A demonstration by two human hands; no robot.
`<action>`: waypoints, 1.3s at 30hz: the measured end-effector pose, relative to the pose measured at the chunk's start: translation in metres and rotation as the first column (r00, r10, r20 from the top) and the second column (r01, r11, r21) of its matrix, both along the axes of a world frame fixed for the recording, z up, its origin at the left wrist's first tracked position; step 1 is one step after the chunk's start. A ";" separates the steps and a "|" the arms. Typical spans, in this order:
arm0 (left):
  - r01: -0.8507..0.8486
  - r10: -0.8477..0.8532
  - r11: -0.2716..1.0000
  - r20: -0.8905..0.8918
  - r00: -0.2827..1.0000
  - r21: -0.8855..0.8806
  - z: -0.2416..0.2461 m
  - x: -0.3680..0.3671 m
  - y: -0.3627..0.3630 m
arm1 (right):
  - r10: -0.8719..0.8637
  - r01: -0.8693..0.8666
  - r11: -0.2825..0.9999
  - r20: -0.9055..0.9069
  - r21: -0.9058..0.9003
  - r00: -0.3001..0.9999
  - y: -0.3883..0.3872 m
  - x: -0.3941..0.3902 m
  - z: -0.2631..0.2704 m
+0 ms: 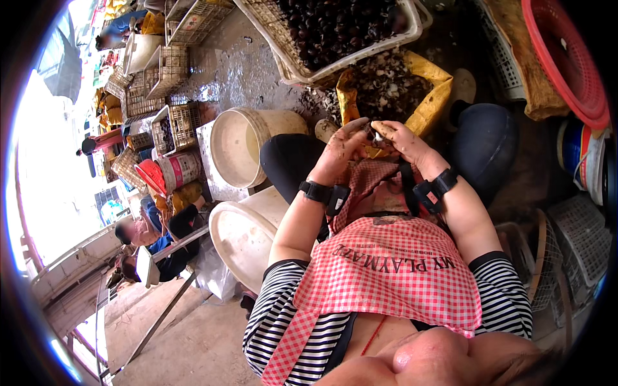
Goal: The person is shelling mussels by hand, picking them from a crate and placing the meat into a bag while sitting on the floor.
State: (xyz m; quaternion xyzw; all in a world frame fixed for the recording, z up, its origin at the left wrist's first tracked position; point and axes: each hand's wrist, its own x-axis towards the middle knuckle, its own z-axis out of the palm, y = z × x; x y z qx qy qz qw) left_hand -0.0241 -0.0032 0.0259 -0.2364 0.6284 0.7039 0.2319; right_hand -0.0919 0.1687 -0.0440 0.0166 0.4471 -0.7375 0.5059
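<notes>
My left hand and my right hand meet in front of my lap, both soiled with dark bits. Their fingertips pinch a small dark piece with a white part, apparently shellfish; fingers cover much of it. Just beyond the hands, a yellow sack gapes between my knees, with dark and pale scraps inside. Behind it, a dirty white plastic crate holds many dark, round shellfish. A red checked apron covers my front.
At left stand an open white bucket and a pale round tub. Plastic crates line the wet floor further off, near seated people. A red plastic basket and a paint bucket are at right.
</notes>
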 end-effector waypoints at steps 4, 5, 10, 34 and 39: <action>-0.018 0.019 1.000 -0.115 0.993 0.009 -0.018 -0.003 0.004 | -0.002 0.006 1.000 0.129 -0.028 0.992 -0.001 0.001 -0.005; -0.048 0.049 0.999 -0.149 0.988 0.013 -0.023 -0.002 0.005 | 0.004 0.002 0.998 0.088 -0.069 0.996 0.000 0.001 -0.003; -0.043 -0.090 0.959 -0.446 0.890 -0.279 -0.035 0.006 0.015 | -0.013 0.004 1.000 -0.429 -0.022 0.903 -0.005 0.008 -0.007; -0.133 0.077 0.976 -0.303 0.950 -0.170 -0.032 -0.001 0.010 | -0.245 0.245 0.916 -0.043 0.316 0.969 0.003 -0.009 -0.024; -0.101 0.065 0.973 -0.174 0.983 -0.207 -0.009 -0.006 0.002 | 0.033 0.584 0.736 -0.880 0.342 0.474 0.003 -0.013 -0.043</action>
